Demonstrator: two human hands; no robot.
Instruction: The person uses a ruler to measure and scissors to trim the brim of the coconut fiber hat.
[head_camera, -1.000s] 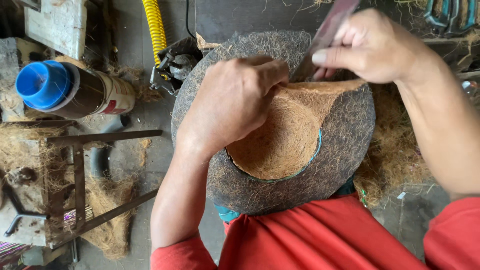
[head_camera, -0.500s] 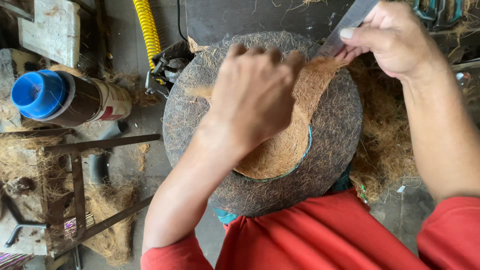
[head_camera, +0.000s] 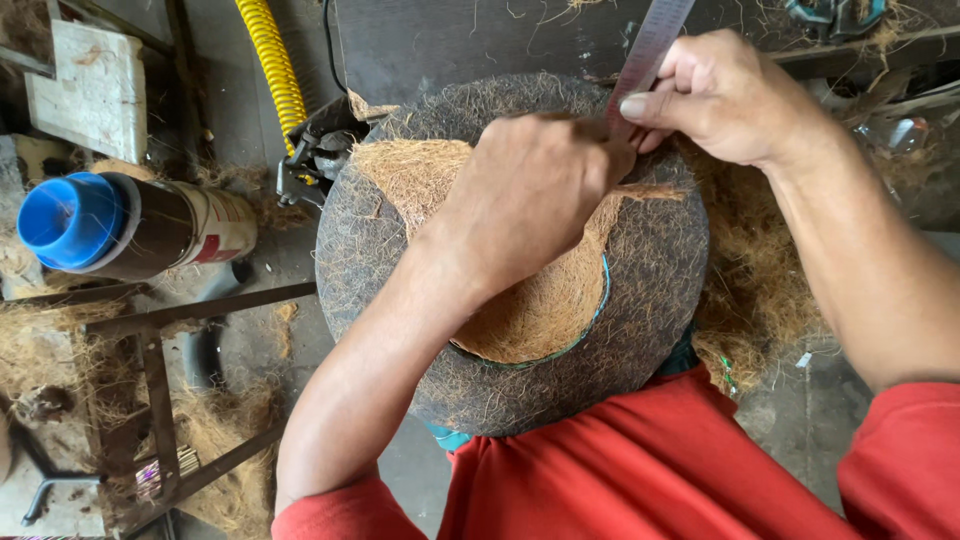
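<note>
One round dark coconut-fibre bowl shape (head_camera: 640, 320) sits right in front of the person's red shirt (head_camera: 660, 470), with one lighter tan fibre liner (head_camera: 545, 310) inside it. The left hand (head_camera: 525, 195) is curled into a loose fist, pinching the liner's top edge. The right hand (head_camera: 725, 95) has its fingers closed around one flat grey metal blade (head_camera: 650, 50), just beside the left knuckles. Off to the left there's one brown bottle with a blue cap (head_camera: 130, 225), one yellow ribbed hose (head_camera: 270, 65) and one rusty metal frame (head_camera: 160, 380).
</note>
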